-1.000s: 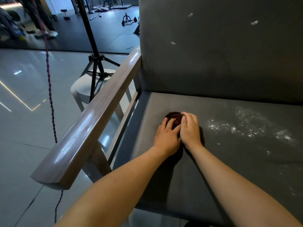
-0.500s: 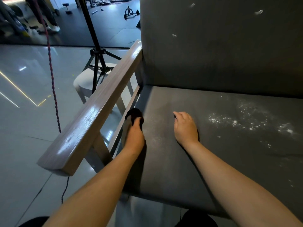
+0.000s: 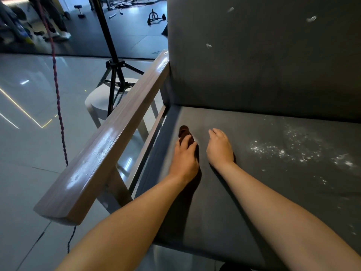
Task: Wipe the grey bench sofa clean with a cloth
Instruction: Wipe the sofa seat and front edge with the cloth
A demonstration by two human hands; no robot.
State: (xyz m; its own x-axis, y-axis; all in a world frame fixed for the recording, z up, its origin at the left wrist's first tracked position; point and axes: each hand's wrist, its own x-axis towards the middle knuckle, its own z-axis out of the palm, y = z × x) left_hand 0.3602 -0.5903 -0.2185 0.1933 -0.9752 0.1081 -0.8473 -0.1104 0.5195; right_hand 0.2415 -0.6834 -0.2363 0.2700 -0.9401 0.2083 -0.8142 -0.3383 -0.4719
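The grey bench sofa (image 3: 224,202) fills the right of the view, seat below and backrest above. White powder (image 3: 283,151) is scattered over the seat's right part, and a few white flecks (image 3: 311,18) cling to the backrest. A dark brown cloth (image 3: 184,133) lies on the seat's left part; my left hand (image 3: 184,159) lies on it, fingers curled over it, most of the cloth hidden beneath. Just to its right, my right hand (image 3: 219,147) rests on the seat with loosely bent fingers and holds nothing.
A wooden armrest (image 3: 109,147) runs along the sofa's left side. Beyond it stand a black tripod (image 3: 115,75) and a white stool (image 3: 101,100) on the glossy floor. A red braided cord (image 3: 57,98) hangs at the left. Gym gear lies far behind.
My left hand has brought the cloth back from the seat's left edge towards the right hand. The right hand has hardly moved since leaving the cloth.
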